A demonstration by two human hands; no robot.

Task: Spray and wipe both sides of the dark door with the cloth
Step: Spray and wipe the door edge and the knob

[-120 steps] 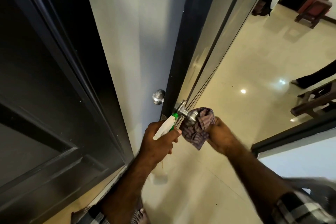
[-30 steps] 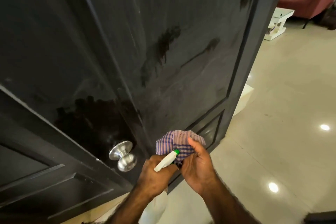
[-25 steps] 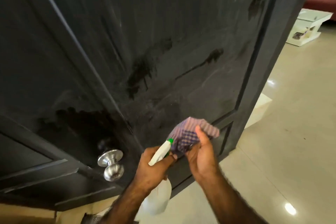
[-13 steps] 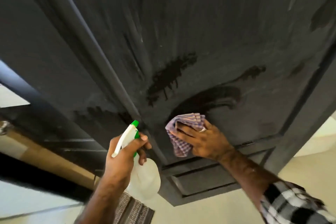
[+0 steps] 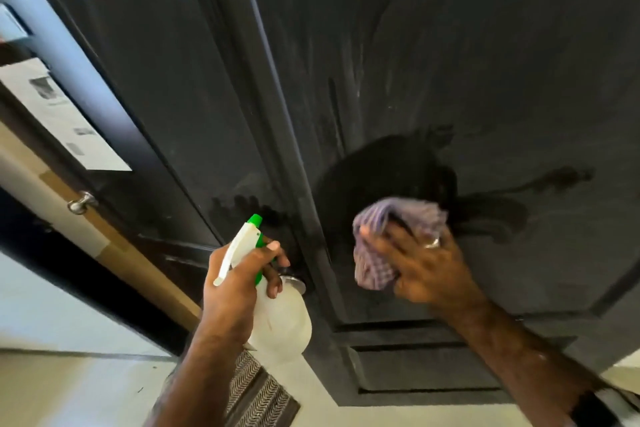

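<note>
The dark door (image 5: 398, 55) is seen from close up, filling most of the view, its face streaked and dusty. A checked purple cloth (image 5: 391, 236) is pressed flat against the door's panel by the right hand (image 5: 422, 267), and what a spread that is: the fingers are laid straight across the bunched fabric, so the cloth is trapped between palm and door rather than pinched. Part of the cloth is left poking out beyond the fingertips on the far side and hanging below the hand on the left. A ring (image 5: 433, 242) is seen on one finger. Just beyond the cloth, a dark wet patch (image 5: 388, 170) is spread over the panel, with a thinner wet trail (image 5: 550, 180) running off to the right.

Over to the left, the spray bottle (image 5: 273, 315) is held by the left hand (image 5: 235, 288), the grip clenched round its neck, one finger curled over the green trigger. The green nozzle tip (image 5: 255, 219) is pointed up at the door, near it but not touching. The bottle's pale body is hung below the fist. A metal doorknob (image 5: 294, 282) is glimpsed just behind the bottle, mostly hidden. The two hands are kept apart, the door's raised moulding (image 5: 277, 135) running between them. Below, a pale floor (image 5: 86, 388) and a patterned mat (image 5: 256, 388) are seen.
</note>
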